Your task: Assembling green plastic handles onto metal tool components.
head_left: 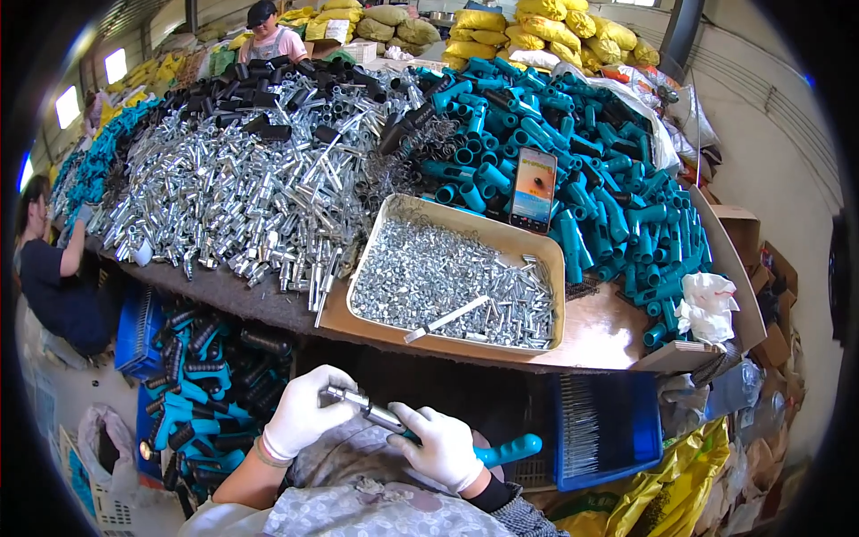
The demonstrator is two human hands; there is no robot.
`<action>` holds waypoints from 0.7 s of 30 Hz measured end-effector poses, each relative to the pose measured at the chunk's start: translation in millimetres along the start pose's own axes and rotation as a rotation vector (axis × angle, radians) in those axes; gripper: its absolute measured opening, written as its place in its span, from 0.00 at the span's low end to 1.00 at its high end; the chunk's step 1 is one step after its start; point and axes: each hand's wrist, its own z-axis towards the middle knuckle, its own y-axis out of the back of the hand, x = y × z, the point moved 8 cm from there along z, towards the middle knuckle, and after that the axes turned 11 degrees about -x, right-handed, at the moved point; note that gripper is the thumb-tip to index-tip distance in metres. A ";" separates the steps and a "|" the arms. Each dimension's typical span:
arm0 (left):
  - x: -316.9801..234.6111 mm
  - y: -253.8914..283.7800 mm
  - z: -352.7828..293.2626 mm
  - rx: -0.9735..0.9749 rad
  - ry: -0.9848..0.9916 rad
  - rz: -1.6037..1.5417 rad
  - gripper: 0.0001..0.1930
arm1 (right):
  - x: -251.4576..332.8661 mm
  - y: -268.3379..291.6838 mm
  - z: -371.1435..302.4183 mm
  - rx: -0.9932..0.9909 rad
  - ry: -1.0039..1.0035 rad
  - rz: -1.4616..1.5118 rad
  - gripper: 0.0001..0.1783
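Above my lap, a tool with a shiny metal barrel (pixel 383 417) and a curved teal handle is held slantwise between my gloved hands. My left hand (pixel 307 413), in a white glove, pinches the barrel's narrow front end. The fingers of my right hand (pixel 440 449), gloved too, wrap round the body where metal meets teal, and the handle end sticks out to the right. Just beyond, on the table edge, sits a cream tray (pixel 456 347) full of small metal parts and springs, with a pale flat strip (pixel 447 319) lying across them.
Loose metal tubes (pixel 259 188) heap up at left, teal handles (pixel 617 197) at right, black sleeves (pixel 259 94) behind. A phone (pixel 534 190) leans on the teal pile. Below are a blue crate (pixel 658 430) and finished-looking teal tools (pixel 201 394). Two people (pixel 58 277) work around the table.
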 end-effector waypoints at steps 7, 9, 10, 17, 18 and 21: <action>-3.9 -2.1 3.7 0.000 -0.002 0.078 0.10 | -3.0 5.0 2.8 -0.053 0.047 -0.056 0.27; -14.9 1.7 3.2 -0.026 -0.103 0.169 0.10 | -1.5 7.9 4.2 -0.058 0.056 -0.060 0.27; -10.4 0.6 2.2 -0.008 -0.079 0.164 0.09 | -1.1 9.9 4.7 -0.067 0.063 -0.067 0.26; -0.6 -12.1 -1.2 0.093 -0.008 0.217 0.10 | 6.2 13.7 5.8 -0.099 0.192 -0.136 0.25; -7.9 -12.2 -2.8 0.104 -0.025 0.238 0.09 | 7.7 16.1 9.1 -0.040 0.144 -0.109 0.24; -48.8 -13.1 -6.1 0.197 -0.366 0.278 0.10 | -2.0 13.2 11.6 0.036 0.094 0.308 0.20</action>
